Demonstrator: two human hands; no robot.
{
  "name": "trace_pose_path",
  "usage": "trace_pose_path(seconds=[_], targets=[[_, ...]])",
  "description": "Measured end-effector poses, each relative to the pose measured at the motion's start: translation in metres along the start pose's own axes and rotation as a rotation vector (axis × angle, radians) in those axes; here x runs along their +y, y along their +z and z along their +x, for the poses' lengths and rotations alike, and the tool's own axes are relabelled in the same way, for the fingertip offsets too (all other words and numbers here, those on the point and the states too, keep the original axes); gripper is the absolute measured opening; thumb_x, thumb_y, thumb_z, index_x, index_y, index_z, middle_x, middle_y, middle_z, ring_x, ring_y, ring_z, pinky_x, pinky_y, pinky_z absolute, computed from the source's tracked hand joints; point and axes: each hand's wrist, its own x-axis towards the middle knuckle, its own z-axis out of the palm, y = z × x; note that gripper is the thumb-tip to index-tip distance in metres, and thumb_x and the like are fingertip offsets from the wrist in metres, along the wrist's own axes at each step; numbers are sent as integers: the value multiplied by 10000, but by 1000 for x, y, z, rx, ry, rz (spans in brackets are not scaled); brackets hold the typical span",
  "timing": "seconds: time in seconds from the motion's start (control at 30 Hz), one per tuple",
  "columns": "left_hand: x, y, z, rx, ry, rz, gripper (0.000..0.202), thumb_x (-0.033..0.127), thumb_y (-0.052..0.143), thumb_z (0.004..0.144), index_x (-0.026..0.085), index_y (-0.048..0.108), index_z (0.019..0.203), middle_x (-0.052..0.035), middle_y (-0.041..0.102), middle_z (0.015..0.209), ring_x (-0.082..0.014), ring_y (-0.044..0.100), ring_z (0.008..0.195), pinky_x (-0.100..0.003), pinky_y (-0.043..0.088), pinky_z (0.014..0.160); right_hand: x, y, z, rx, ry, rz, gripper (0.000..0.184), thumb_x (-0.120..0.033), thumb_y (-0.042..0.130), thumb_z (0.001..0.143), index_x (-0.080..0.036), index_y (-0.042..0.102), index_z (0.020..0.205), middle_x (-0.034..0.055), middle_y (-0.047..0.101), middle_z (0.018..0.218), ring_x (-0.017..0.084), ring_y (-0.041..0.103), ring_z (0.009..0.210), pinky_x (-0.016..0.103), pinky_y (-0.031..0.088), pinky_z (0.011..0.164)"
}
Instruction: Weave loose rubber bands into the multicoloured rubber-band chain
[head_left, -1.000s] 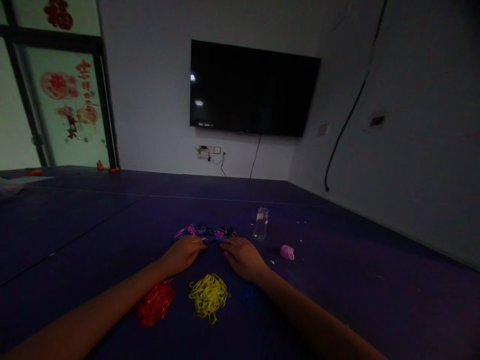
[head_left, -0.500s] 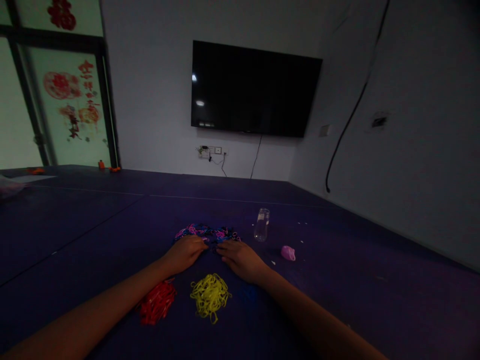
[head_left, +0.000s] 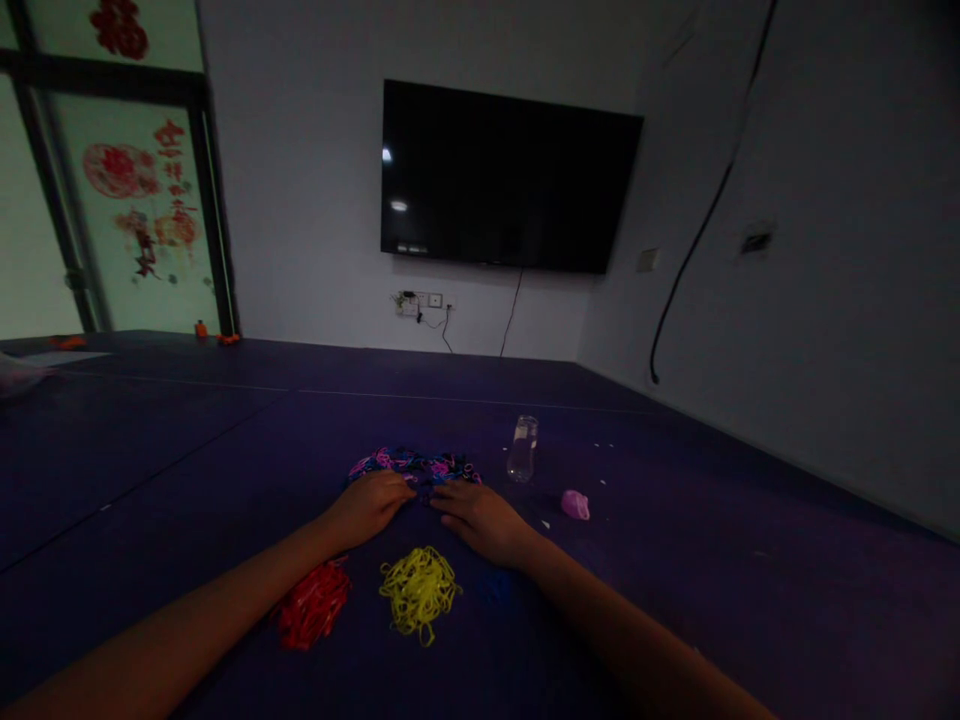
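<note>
A loose heap of mixed rubber bands (head_left: 405,461), pink, blue and black, lies on the dark purple surface. My left hand (head_left: 373,506) rests at its near left edge, fingers curled together; whatever they hold is too dark to make out. Opposite it, my right hand (head_left: 480,518) lies at the heap's near right edge, fingers stretched toward the left hand and thumb apart. A few dark bands (head_left: 426,497) show between the fingertips. Closer to me are a yellow pile of rubber bands (head_left: 420,592) and a red pile (head_left: 315,604), the red one partly behind my left forearm.
A clear bottle (head_left: 523,449) stands right of the heap, with a pink object (head_left: 575,504) nearby and small white scraps around. Dark blue bands (head_left: 496,585) sit beside my right forearm. Orange items (head_left: 227,339) lie far left. A television (head_left: 510,178) hangs on the wall.
My right hand's fingertips have shifted very slightly left. The left hand and the piles look the same; the whole view has moved a little.
</note>
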Motion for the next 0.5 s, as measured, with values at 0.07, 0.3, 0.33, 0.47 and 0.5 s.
trace_pose_path(seconds=[0.07, 0.3, 0.33, 0.47, 0.5], targets=[[0, 0, 0, -1, -2, -2, 223, 137, 444, 910, 190, 652, 970, -45, 661, 867, -178, 594, 846, -296, 452, 771, -2, -1, -1, -5, 38, -4, 364, -268, 416, 935, -180, 590, 1243, 97, 552, 1318, 217, 493, 1224, 381, 381, 1040], [-1, 0, 0, -14, -4, -19, 227, 125, 443, 902, 175, 653, 969, -55, 658, 870, -183, 594, 845, -295, 446, 766, -5, -2, -2, 4, 133, -43, 366, -284, 439, 922, -217, 583, 1252, 91, 525, 1347, 245, 459, 1255, 438, 361, 1045], [-1, 0, 0, -15, -8, -20, 228, 124, 443, 903, 174, 654, 972, -56, 658, 871, -183, 594, 847, -293, 445, 767, -5, -2, -2, 0, 141, -44, 364, -288, 439, 923, -221, 586, 1248, 92, 524, 1347, 247, 454, 1259, 443, 360, 1044], [-1, 0, 0, -12, -15, -24, 229, 136, 444, 910, 181, 659, 975, -58, 660, 872, -181, 596, 854, -291, 444, 777, -3, 0, -2, -12, 164, -49, 364, -319, 428, 930, -223, 596, 1238, 101, 512, 1357, 252, 436, 1273, 448, 348, 1049], [-1, 0, 0, -9, -14, -25, 229, 137, 445, 910, 182, 660, 974, -59, 661, 873, -181, 597, 854, -292, 445, 779, -2, 1, -2, -13, 166, -50, 367, -328, 422, 933, -224, 595, 1239, 99, 510, 1359, 251, 432, 1276, 447, 345, 1051]])
